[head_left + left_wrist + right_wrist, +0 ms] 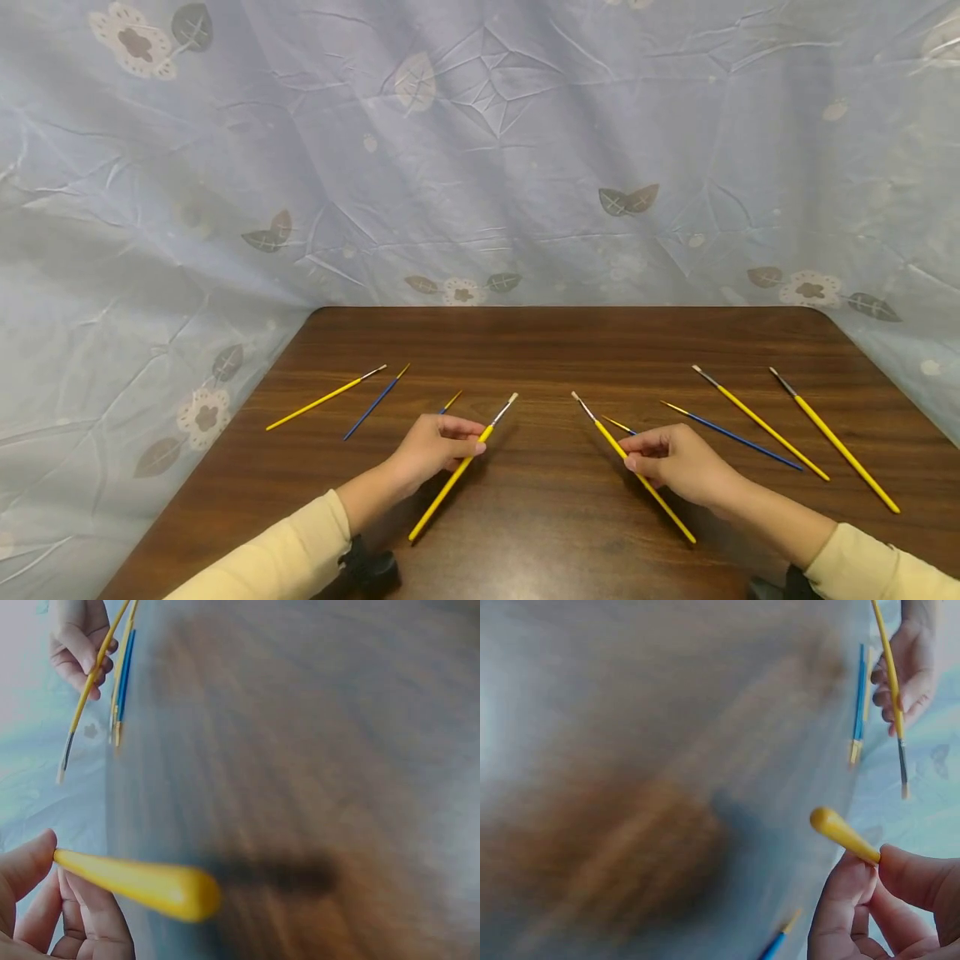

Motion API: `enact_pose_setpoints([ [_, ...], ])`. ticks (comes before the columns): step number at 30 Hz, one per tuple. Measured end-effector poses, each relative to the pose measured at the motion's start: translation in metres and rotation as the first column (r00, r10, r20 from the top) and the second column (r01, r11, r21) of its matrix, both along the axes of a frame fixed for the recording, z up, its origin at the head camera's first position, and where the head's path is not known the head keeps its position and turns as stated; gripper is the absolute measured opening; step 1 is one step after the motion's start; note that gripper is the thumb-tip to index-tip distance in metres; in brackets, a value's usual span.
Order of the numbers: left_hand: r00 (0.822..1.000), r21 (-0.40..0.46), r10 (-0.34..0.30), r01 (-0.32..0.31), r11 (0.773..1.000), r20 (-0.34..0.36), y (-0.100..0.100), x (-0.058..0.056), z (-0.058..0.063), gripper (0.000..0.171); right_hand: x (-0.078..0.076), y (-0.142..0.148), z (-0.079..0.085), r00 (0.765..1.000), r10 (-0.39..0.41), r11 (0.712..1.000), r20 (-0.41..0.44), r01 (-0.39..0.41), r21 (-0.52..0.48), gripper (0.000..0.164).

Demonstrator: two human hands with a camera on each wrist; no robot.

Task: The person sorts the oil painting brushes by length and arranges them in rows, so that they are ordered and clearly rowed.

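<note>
My left hand (438,450) pinches a yellow paintbrush (442,495) between thumb and fingers, its pale bristles pointing up and away. Opposite it, my right hand (686,467) pinches another yellow paintbrush (667,509), bristles leaning toward the middle. Both brushes appear held just above the table. Behind the left hand lies a blue paintbrush (451,403), mostly hidden by that hand. Another blue paintbrush (619,426) is partly covered by the right hand. In the left wrist view the handle end (184,892) looms close; the right wrist view shows the other handle end (832,825).
On the left of the brown table (525,350) lie a yellow brush (315,404) and a blue brush (373,407). To the right are a blue brush (735,433) and two yellow ones (765,425). A floral cloth (495,192) hangs behind the far edge.
</note>
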State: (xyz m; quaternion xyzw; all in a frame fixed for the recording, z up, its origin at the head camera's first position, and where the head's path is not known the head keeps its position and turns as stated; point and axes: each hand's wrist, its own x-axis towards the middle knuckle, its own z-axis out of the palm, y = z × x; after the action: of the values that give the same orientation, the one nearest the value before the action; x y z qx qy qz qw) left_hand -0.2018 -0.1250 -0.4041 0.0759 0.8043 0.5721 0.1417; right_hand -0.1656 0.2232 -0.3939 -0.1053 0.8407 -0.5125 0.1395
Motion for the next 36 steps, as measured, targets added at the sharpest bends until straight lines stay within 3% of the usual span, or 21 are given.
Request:
enact_pose_setpoints([
  [6,0.998,0.076,0.001,-0.006,0.997,0.057,0.006,-0.01,0.002,0.033,-0.012,-0.009,0.011,0.996,-0.067,0.998,0.052,0.067,0.009,0.036],
  [12,0.996,0.113,0.013,-0.023,0.993,0.087,0.014,-0.021,0.007,0.037,-0.031,-0.013,0.02,0.996,-0.065,0.997,0.058,0.066,-0.028,0.041],
  [17,0.992,0.148,0.074,-0.089,0.985,0.104,0.024,-0.032,0.01,0.035,-0.046,-0.019,0.027,0.994,-0.074,0.994,0.082,0.08,-0.077,0.043],
  [24,0.982,0.184,0.131,-0.155,0.971,0.137,0.034,-0.046,0.014,0.033,-0.065,-0.03,0.029,0.978,-0.148,0.979,0.148,0.166,-0.116,0.04],
  [30,0.965,0.222,0.207,-0.24,0.945,0.163,0.041,-0.06,0.016,0.027,-0.082,-0.036,0.028,0.978,-0.164,0.977,0.128,0.179,-0.117,0.043],
  [36,0.96,0.278,0.209,-0.256,0.926,0.188,0.049,-0.075,0.015,0.029,-0.097,-0.039,0.025,0.973,-0.188,0.971,0.133,0.205,-0.12,0.043],
])
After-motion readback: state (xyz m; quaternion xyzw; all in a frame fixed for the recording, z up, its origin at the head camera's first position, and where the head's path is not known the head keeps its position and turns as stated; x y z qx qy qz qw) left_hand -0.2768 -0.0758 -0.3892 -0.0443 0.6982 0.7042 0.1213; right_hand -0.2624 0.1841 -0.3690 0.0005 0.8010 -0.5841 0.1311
